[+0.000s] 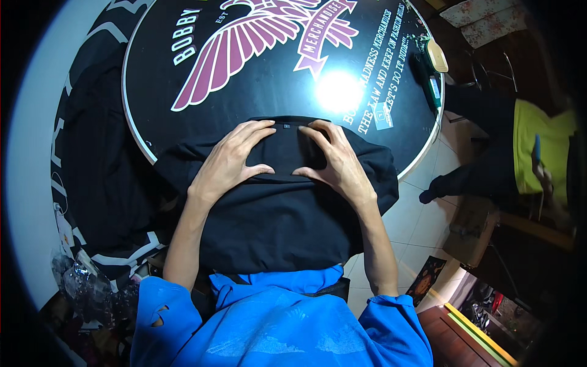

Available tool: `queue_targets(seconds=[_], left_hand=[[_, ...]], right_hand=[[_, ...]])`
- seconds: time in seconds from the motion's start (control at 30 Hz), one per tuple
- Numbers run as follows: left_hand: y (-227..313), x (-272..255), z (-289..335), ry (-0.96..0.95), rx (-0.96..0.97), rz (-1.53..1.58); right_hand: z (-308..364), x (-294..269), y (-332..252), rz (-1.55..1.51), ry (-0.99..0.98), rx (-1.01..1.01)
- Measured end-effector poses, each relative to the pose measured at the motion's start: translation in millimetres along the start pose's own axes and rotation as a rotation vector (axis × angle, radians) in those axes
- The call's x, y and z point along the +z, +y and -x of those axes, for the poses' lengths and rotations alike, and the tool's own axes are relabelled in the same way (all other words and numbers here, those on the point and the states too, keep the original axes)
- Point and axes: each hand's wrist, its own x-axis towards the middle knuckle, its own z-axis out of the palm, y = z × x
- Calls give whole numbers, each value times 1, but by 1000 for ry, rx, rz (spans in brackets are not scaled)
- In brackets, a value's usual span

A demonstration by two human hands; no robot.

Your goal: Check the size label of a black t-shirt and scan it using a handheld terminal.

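Observation:
A black shirt (278,226) lies over the near part of a round table and hangs down toward my lap. Its neck opening faces up, and a small label shows inside the far collar edge. My left hand (229,156) rests on the left side of this opening, its fingertips at the far edge and its thumb at the near edge. Opposite it, my right hand (342,162) curves round the right side in the same way. On both hands the thumb stands well apart from the fingers, with the neck opening between them.
The round black table (159,79) carries a printed wing design and glossy glare. On it lies a small pale packet (383,116). Dark cloth (104,140) is heaped at left above clear plastic bags (92,287). A person in a yellow-green top (538,147) is at right, near a cardboard box (469,232).

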Motion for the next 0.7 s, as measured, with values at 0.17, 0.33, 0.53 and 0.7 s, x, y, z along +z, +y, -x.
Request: queue_targets(seconds=[0.17,0.33,0.53,0.7], left_hand=[[-4,4,1,18,4,-9],[-8,8,-1,63,12,-51],[-9,5,-1,37,-23,-15],[-11,6,-1,47,-9,16]], right_hand=[[6,10,5,68,45,-5],[4,9,3,61,39,17],[4,8,7,-35,74,17],[6,7,13,-51,93,-5]])
